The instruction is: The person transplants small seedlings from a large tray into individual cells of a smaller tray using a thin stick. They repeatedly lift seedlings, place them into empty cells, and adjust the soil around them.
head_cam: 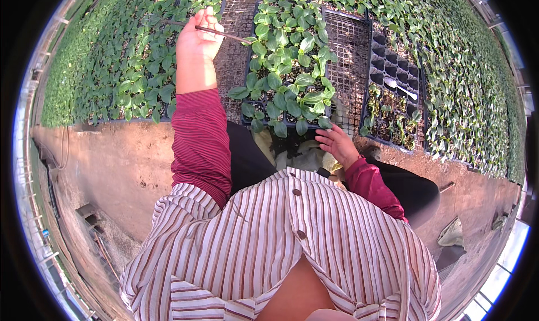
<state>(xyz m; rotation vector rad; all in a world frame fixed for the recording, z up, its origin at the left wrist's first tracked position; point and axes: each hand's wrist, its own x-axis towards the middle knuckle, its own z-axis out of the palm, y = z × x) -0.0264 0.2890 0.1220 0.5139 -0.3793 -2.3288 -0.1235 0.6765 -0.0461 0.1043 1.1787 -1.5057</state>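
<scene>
My left hand is raised over the left side, gripping a thin brown stick. The stick's right end reaches the leaves at the edge of the middle seedling tray. That black plug tray holds broad-leaved green seedlings and sits in front of me. At its near right corner is my right hand, fingers slightly apart, close to a low leaf. Whether those fingertips touch the tray cannot be made out. I see nothing held in the right hand.
A partly filled plug tray lies to the right, with a white plastic spoon on its cells. Wire mesh benching shows between trays. Dense seedlings stand left and right. Pale sacking lies under the middle tray's near edge.
</scene>
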